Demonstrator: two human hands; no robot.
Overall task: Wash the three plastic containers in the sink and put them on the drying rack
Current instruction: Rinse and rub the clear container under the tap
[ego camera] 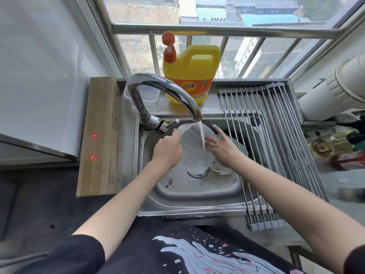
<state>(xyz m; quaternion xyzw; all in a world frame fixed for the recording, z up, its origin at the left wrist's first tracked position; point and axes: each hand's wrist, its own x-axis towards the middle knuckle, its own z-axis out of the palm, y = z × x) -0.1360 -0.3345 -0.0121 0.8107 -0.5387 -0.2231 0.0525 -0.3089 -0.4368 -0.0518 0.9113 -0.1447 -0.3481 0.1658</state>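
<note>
A clear round plastic container [192, 153] is tilted under the running tap [164, 89] in the steel sink [187, 194]. My left hand [167, 150] grips its left rim. My right hand [219, 145] rests flat against its right side, fingers spread, in the water stream. Beneath it lies another whitish container [219, 169], partly hidden. A clear rectangular container [149, 96] stands on the ledge behind the tap. The roll-up metal drying rack [276, 145] spans the sink's right side with nothing on it.
A yellow detergent jug [190, 74] with an orange pump stands on the back ledge. A long cardboard box [100, 135] lies left of the sink. Bottles and packets [335, 149] crowd the counter at right, below a white pipe [335, 88].
</note>
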